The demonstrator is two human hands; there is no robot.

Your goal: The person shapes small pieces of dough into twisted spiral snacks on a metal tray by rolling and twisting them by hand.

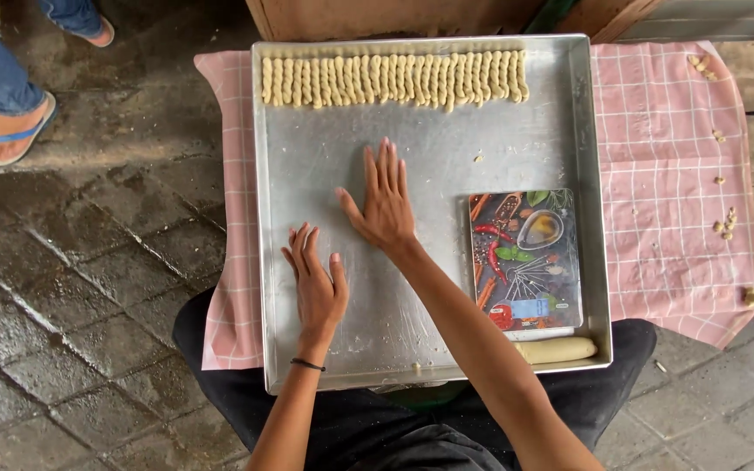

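Head view: left hand [316, 283] and right hand [384, 205], grips spread flat, on tray [307, 166] bare middle.

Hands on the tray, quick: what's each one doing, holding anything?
Left hand: open, flat on the metal tray, holding nothing visible.
Right hand: open, fingers spread, palm down on the tray, holding nothing visible.

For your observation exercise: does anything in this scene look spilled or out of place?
Yes. Small dough crumbs lie scattered on the pink checked cloth, outside the metal tray. One stray crumb sits alone on the tray, below the neat row of twisted dough sticks.
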